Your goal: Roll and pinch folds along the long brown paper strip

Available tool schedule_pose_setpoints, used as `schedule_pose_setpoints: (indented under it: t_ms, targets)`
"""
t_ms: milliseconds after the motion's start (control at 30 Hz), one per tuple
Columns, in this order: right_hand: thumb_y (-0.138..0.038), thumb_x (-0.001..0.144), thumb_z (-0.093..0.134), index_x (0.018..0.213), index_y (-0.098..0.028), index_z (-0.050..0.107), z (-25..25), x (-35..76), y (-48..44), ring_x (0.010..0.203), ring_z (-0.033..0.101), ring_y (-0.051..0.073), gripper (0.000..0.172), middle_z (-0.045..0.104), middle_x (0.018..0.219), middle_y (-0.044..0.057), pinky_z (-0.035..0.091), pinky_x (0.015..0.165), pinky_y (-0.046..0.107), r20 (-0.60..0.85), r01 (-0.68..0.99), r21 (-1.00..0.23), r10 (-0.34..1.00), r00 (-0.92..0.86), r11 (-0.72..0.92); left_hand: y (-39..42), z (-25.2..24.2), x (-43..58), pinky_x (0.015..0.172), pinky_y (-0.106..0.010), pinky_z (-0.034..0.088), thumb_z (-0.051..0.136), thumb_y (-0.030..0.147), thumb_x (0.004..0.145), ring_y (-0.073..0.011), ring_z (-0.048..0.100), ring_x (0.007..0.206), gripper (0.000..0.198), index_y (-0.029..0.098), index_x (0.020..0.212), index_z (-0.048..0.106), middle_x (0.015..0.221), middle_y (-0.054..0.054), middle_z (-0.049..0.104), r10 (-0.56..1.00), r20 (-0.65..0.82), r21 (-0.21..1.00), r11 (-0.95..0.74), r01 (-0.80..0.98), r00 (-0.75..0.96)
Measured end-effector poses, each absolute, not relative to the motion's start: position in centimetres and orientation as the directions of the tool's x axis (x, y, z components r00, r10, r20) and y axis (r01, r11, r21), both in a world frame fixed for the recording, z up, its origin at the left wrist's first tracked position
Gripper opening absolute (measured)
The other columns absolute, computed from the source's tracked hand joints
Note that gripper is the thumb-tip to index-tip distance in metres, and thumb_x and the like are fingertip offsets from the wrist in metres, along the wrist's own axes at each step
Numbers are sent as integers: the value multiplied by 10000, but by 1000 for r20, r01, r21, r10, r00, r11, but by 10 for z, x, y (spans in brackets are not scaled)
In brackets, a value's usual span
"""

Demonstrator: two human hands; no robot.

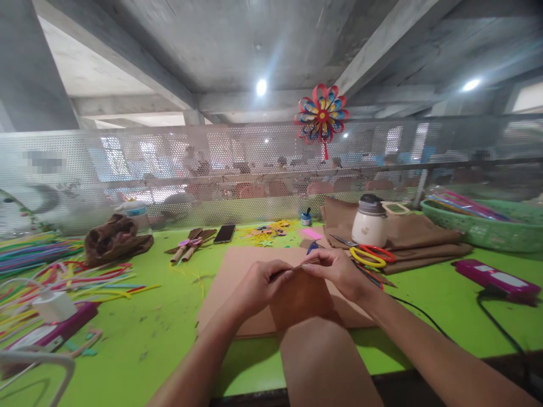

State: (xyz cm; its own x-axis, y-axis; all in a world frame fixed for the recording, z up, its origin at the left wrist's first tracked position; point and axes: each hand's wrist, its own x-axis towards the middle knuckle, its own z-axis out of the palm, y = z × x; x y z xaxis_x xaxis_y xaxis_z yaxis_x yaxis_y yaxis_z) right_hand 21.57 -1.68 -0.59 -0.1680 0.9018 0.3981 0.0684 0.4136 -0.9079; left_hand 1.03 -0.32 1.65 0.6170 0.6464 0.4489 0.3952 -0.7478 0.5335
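Observation:
A long strip of brown paper (302,302) hangs between my two hands, its lower end curving toward me over the table edge. My left hand (262,287) pinches the left part of its top edge, which looks folded or gathered. At the right part of that edge, my right hand (339,275) also pinches, thumb and fingers together. Both hands are above a flat tan cardboard sheet (229,282). Just beyond my right hand lie scissors with yellow and red handles (369,257) and a small dark blue object (313,247).
A cream bottle (369,223) stands by folded brown material (407,243). A green basket (487,226) and a purple power strip (496,280) are at right. Pipe cleaners (106,271) and another power strip (51,333) lie left. A phone (224,234) and small ink bottle (306,218) sit behind.

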Motion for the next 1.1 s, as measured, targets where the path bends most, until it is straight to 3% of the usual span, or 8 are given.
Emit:
schedule_pose_setpoints:
  t_ms: [267, 500, 700, 933, 1100]
  targets:
    - [-379, 697, 695, 731, -163, 683, 12, 215, -33, 678, 542, 150, 219, 621, 692, 27, 439, 615, 281, 455, 172, -859, 873, -174, 482, -6, 17, 9, 636, -223, 459, 486, 256, 869, -125, 620, 702, 203, 182, 913, 670, 815, -25, 702, 590, 517, 461, -802, 379, 620]
    - [-322, 701, 707, 724, -176, 690, 8, 220, -31, 664, 537, 140, 148, 619, 686, 26, 431, 617, 283, 511, 126, -833, 837, -196, 538, -7, 14, 7, 631, -211, 442, 489, 198, 876, -103, 608, 686, 173, 188, 941, 649, 812, -5, 692, 531, 567, 353, -847, 397, 630]
    - [-312, 720, 694, 720, -179, 703, 10, 222, -32, 661, 543, 139, 133, 630, 685, 28, 420, 601, 279, 532, 174, -808, 823, -199, 564, -7, 15, 6, 602, -198, 426, 496, 183, 872, -88, 593, 648, 164, 193, 939, 646, 771, 9, 681, 510, 579, 332, -860, 387, 636]
    - [-342, 740, 664, 784, -174, 717, 7, 224, -26, 713, 565, 153, 182, 655, 736, 40, 450, 657, 295, 470, 203, -834, 852, -230, 514, -2, 15, 6, 682, -226, 462, 506, 197, 857, -124, 626, 740, 187, 192, 954, 666, 863, -17, 705, 558, 524, 420, -827, 374, 644]
    - [-359, 735, 657, 778, -154, 713, 5, 223, -23, 718, 571, 160, 217, 666, 739, 45, 452, 673, 302, 458, 206, -846, 868, -192, 492, 2, 16, 3, 705, -228, 454, 499, 259, 859, -136, 618, 807, 213, 216, 979, 670, 930, -6, 703, 666, 388, 548, -722, 422, 636]
